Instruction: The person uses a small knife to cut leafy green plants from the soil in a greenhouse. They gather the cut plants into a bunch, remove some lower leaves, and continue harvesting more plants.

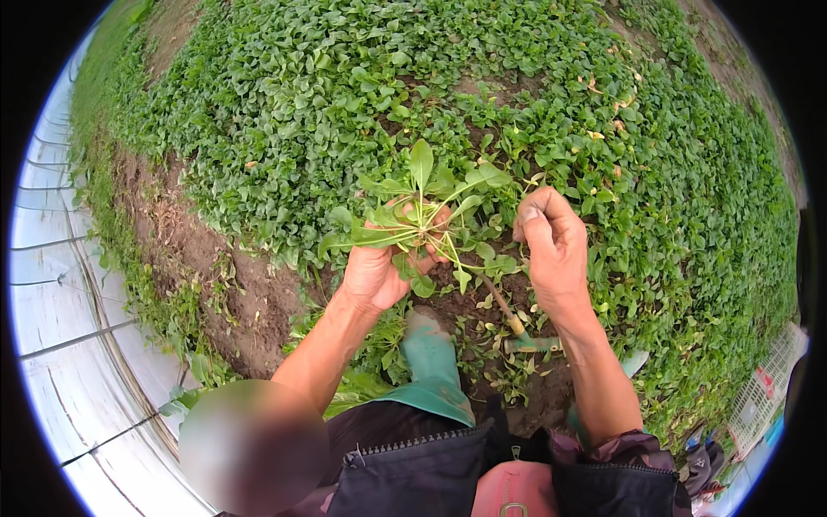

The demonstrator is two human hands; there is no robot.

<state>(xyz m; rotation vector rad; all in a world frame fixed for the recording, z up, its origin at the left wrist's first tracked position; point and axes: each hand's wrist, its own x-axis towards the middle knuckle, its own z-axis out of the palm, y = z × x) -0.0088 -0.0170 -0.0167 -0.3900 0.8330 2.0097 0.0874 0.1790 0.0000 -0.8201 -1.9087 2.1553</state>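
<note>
My left hand [372, 277] is closed around a leafy green plant [422, 226] that looks like spinach. Its stems fan out from the pale root end, which faces up toward me, and the leaves spread past my fingers. To the right, apart from the plant, my right hand [556, 246] is raised with thumb and fingers pinched together. Whatever sits between those fingertips, if anything, is too small to make out. Below and between the hands, a hand tool [517, 327] with a thin shaft and a green grip lies among the leaves.
Dense low leafy plants [284, 112] cover the bed ahead and to the right. Bare brown soil [245, 297] shows at left, beside a pale plastic sheet wall [69, 345]. A green boot [431, 349] stands below my hands. A white crate [765, 392] sits at far right.
</note>
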